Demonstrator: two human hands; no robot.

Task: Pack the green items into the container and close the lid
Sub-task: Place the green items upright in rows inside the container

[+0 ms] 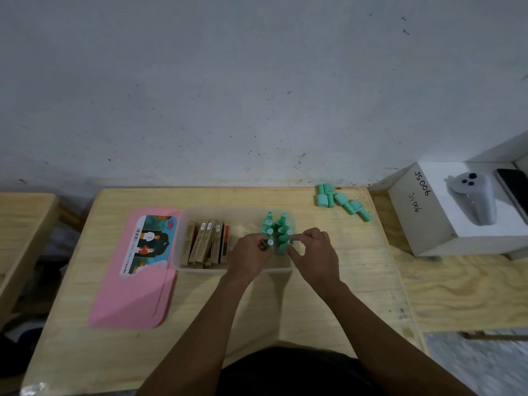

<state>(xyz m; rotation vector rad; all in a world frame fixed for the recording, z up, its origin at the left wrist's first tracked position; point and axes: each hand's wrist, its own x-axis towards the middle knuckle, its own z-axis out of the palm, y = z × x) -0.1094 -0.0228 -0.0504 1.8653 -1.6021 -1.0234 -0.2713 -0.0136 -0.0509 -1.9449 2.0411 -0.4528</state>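
Note:
A clear plastic container sits mid-table. Its right part holds two rows of upright green tubes. My left hand pinches the nearest tube of the left row. My right hand pinches the nearest tube of the right row. Both hands are over the container's front right corner. Several more green tubes lie loose on the table at the back right. The pink lid, with a picture label, lies flat to the left of the container.
Brown cardboard packets stand in the container's left half. A white box marked JS006 carries a grey controller and a dark phone at the right. A wall runs behind the wooden table. Another table stands at the left.

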